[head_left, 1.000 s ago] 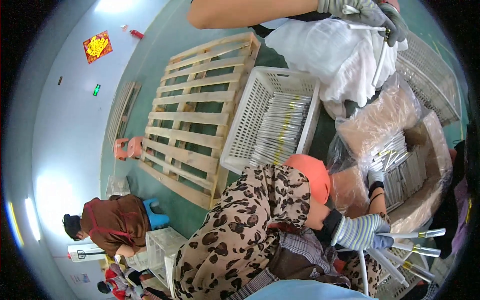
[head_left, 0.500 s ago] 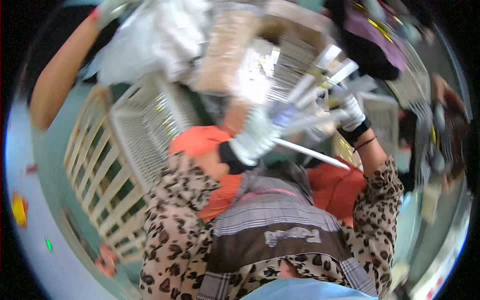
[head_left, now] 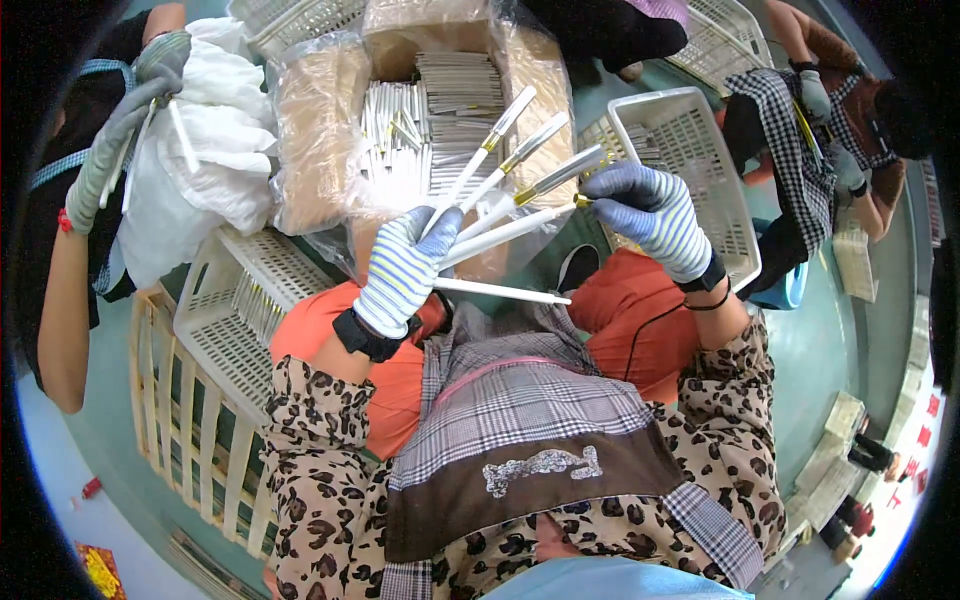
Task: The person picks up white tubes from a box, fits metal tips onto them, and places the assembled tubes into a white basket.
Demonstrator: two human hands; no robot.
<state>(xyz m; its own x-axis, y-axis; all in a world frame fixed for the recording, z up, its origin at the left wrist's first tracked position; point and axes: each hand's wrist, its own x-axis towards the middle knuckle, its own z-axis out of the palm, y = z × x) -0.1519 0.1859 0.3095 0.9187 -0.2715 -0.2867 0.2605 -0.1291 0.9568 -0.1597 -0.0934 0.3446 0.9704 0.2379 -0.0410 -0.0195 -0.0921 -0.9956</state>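
Note:
My left hand (head_left: pixel 392 270), in a striped knit glove, is closed around a fan of slim white-handled paintbrushes (head_left: pixel 492 150) with gold bands; their heads splay up and to the right. One handle (head_left: pixel 500 291) sticks out below that hand, its thin end pointing right. My gloved right hand (head_left: pixel 650 215) pinches the gold end of the lowest brush (head_left: pixel 515 232) in the fan. Its fingertips hide part of that end. Beyond my hands, an open carton (head_left: pixel 425 22) lined with clear plastic holds many similar white sticks in stacked bundles.
White plastic baskets stand left (head_left: pixel 215 290) and right (head_left: pixel 720 170) of the carton. A slatted wooden crate (head_left: pixel 190 420) is at the left. A co-worker's gloved hand (head_left: pixel 125 130) holds white sticks beside white plastic bags (head_left: pixel 215 130). Another person (head_left: pixel 840 110) sits at far right.
The view has swung and sharpened from blur. My left hand still holds the fanned brushes; my right hand now pinches the end of the lowest one.

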